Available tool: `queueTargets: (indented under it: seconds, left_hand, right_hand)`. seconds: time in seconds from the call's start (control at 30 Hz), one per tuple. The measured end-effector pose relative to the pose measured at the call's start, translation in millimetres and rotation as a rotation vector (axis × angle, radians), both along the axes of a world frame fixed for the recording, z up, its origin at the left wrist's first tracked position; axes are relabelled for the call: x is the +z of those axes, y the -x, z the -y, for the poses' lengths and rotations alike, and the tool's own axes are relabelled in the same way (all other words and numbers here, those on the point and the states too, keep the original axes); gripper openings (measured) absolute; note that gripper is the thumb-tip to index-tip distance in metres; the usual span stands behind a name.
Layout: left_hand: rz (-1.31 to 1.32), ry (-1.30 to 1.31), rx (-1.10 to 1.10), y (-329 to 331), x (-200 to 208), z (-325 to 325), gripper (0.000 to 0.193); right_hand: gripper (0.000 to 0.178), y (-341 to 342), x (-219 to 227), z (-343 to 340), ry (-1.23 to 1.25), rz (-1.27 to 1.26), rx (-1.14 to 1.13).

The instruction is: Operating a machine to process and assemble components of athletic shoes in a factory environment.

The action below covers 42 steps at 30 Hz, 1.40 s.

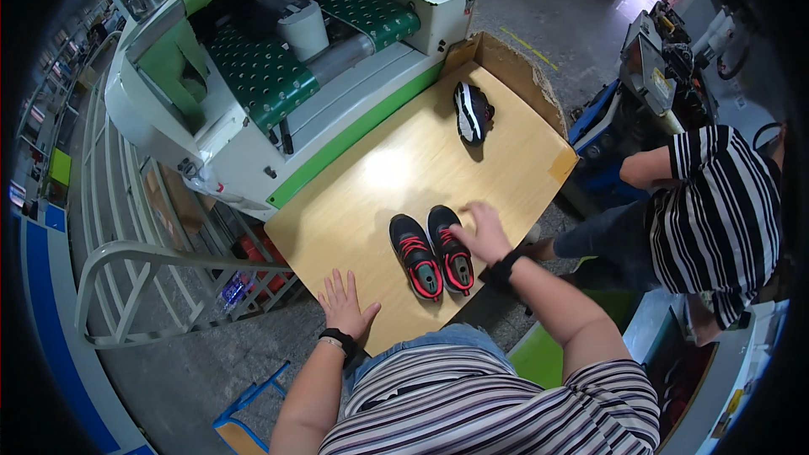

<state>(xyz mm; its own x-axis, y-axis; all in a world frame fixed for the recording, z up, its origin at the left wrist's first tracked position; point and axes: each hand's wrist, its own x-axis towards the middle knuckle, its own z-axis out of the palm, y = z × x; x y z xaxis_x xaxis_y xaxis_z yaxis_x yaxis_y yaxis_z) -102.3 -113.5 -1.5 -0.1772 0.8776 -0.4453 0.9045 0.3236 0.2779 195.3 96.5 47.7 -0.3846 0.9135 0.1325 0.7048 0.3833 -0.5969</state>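
Note:
Two black sneakers with red laces stand side by side on a light wooden table (337, 232), toes pointing away from me. The left sneaker (413, 253) is apart from both hands. At the right sneaker (451, 250), my right hand (484, 233) reaches over its outer side with the thumb close to the laces; the fingers are spread, and I cannot tell whether they touch it. My left hand (344, 307) rests flat with fingers spread at the table's near left edge, holding nothing. Farther back lies a third black shoe (471, 113), tipped on its side with its white sole showing.
Beyond the table stands a white and green machine with a dotted green conveyor belt (261, 76) and a white container (303, 31). Cardboard (527, 76) borders the table's far right corner. Metal railing (160, 254) is at left. A person in a striped shirt (716, 211) works at right.

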Motion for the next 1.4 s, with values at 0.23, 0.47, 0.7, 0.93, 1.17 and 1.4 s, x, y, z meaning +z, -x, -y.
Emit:
queueTargets:
  seconds: [0.23,0.47,0.7,0.93,1.17,1.4]
  left_hand:
    - [-0.04,-0.023,0.013,-1,3,4,0.104]
    - [0.009,-0.029,0.015,2,12,-4,0.099]
    - [0.907,-0.289,0.535,33,46,-30,0.068]
    - [2.001,0.129,0.824,18,131,-86,0.069]
    - [1.844,-0.071,0.513,6,177,-111,0.067]
    - [0.941,-1.21,0.301,19,246,-209,0.069]
  right_hand:
    - [0.098,5,8,-183,0.232,0.13,-0.375]
    - [0.082,32,-106,-271,0.296,-0.108,-0.648]
    - [0.064,17,-32,-162,0.691,-0.529,0.115]
    - [0.07,45,146,-35,0.635,-0.202,0.844]
    - [0.081,20,76,14,0.322,-0.502,0.246]
    - [0.094,3,-7,80,0.313,-0.221,0.082]
